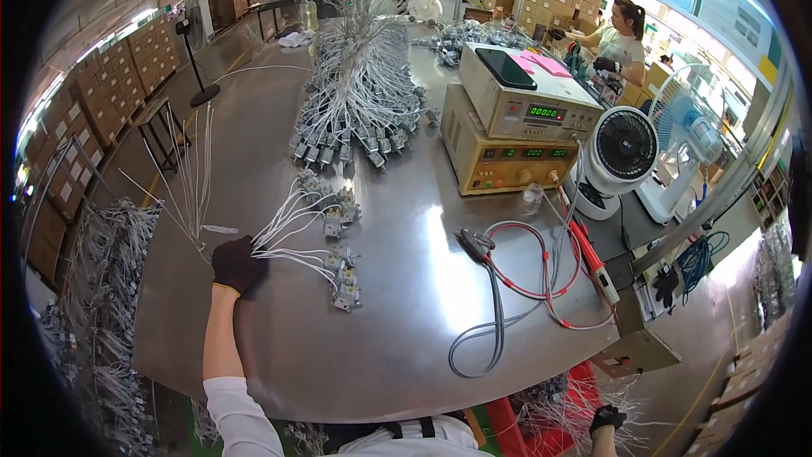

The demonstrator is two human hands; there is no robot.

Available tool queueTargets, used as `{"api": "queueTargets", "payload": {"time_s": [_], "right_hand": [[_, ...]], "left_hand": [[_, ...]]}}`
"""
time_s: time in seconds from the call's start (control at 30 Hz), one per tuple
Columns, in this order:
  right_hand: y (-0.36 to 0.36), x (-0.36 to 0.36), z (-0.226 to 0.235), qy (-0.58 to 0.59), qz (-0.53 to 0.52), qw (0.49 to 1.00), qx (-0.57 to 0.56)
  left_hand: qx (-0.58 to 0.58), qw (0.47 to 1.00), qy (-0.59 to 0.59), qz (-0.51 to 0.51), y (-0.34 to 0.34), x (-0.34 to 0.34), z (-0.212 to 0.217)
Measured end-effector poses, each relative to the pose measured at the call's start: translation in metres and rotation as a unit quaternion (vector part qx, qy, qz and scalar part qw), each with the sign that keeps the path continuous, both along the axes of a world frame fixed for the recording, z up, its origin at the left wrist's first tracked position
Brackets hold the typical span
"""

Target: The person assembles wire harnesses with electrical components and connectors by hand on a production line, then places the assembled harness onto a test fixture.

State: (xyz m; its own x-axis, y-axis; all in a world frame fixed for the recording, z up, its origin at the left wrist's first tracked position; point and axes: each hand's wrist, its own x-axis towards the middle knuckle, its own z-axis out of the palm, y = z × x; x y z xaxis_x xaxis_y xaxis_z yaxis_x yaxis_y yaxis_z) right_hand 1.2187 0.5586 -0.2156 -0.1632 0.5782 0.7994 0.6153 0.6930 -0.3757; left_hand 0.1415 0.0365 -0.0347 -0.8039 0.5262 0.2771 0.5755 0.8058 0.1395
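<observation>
My left hand [238,266], in a dark glove, is closed around a bundle of white wires [283,233]. These wires run to several small grey metal-cased parts [341,281] lying on the steel table, and their loose ends stick up past the hand. Low on the right, beyond the table edge, my right hand [606,417] wears a dark glove and has its fingers curled. It is beside a tangle of thin wires [550,410] over a red bin [584,385]; what it grips, if anything, cannot be made out.
A large heap of wired parts [359,110] covers the table's far middle. Two stacked test instruments [507,148], a small fan [624,145] and looped clip leads [499,322] occupy the right. A co-worker [622,42] is at the far right. More wired parts [110,305] hang at left.
</observation>
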Motion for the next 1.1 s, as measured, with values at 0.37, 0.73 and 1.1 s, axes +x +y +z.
{"api": "queueTargets", "payload": {"time_s": [0.37,0.73,1.1], "right_hand": [[-0.008,-0.019,-0.044,-0.265,-0.094,0.957,-0.066],[0.037,-0.154,0.119,0.203,-0.145,0.900,-0.358],[0.006,-0.525,0.317,0.042,0.228,0.957,-0.177]], "left_hand": [[-0.014,0.997,0.075,-0.028,0.036,0.016,0.057],[0.005,0.995,0.055,-0.080,0.035,0.021,0.059],[-0.004,0.982,0.045,-0.183,0.052,0.026,0.047]]}}
